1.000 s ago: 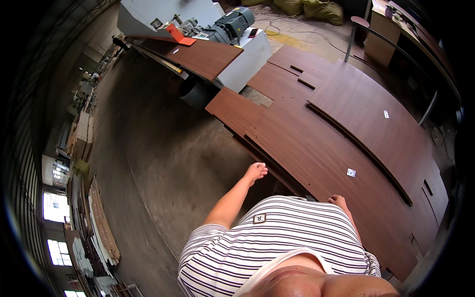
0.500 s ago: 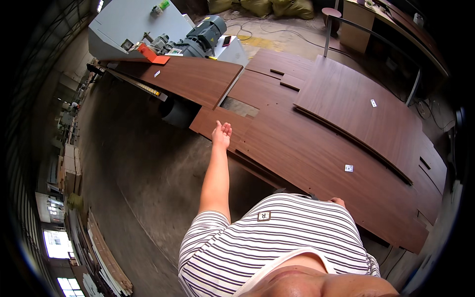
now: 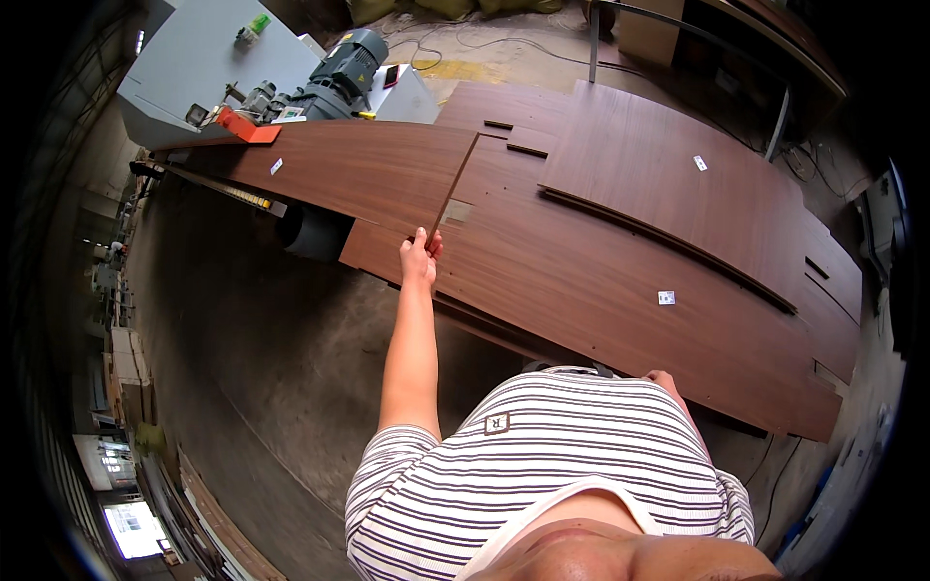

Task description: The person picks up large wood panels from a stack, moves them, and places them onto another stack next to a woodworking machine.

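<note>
A long brown wood-grain panel (image 3: 339,172) reaches out from a grey machine (image 3: 208,73) at the far left. My left hand (image 3: 420,258) is closed on the near corner of the panel's free end, thumb on top and fingers curled at the edge. That end overlaps a stack of similar brown boards (image 3: 572,247). My right hand (image 3: 664,381) is at the near edge of the stack, beside my body. Most of its fingers are hidden, so its grip cannot be made out.
A dark motor (image 3: 349,63) and an orange guard (image 3: 247,126) sit on the machine. A smaller board pile (image 3: 668,194) lies on top of the stack. Behind it stands a metal frame (image 3: 697,44). Cables (image 3: 426,48) run over the floor at the back.
The panel has come further out to the right, over the stack. My left hand, open with the palm up before, has closed on its near corner. The view has shifted slightly.
</note>
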Motion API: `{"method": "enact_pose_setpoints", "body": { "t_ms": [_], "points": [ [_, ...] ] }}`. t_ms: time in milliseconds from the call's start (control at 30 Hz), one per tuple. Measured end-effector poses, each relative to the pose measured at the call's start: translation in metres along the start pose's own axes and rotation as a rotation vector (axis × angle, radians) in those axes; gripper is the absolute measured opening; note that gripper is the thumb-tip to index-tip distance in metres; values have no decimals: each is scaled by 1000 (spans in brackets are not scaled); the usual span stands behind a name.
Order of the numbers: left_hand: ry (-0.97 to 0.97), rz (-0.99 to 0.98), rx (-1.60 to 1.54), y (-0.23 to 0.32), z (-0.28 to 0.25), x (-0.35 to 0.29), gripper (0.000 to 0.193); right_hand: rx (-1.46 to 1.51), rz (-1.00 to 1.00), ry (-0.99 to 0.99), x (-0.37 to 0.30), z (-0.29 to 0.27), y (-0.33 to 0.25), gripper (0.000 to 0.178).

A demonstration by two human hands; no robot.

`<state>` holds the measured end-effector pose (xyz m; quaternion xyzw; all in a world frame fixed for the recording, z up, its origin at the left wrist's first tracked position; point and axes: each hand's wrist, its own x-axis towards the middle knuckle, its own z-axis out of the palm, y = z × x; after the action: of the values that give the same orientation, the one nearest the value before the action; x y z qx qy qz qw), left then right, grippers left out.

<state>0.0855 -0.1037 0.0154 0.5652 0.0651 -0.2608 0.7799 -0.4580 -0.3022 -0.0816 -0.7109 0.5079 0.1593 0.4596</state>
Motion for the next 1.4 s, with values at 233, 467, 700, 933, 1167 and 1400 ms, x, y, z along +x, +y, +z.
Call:
{"method": "enact_pose_setpoints", "body": {
  "t_ms": [233,467,700,933,1167,1400],
  "points": [
    [-9,-55,2,-27,36,-46,19,59,-285,-61,47,-12,-77,25],
    [-86,-85,40,-65,58,-77,15,726,-437,-380,82,1,-264,22],
    [-93,-145,79,-89,92,-116,19,1035,-423,-474,81,25,-335,24],
    [-111,-247,45,-101,111,-147,18,924,-386,-362,70,-10,-286,26],
    [-76,-277,-49,-114,106,-135,17,899,-377,-352,54,-50,-236,25],
    [-81,-257,-95,-110,106,-127,15,962,-293,-306,34,-87,-189,13]
  ]
}}
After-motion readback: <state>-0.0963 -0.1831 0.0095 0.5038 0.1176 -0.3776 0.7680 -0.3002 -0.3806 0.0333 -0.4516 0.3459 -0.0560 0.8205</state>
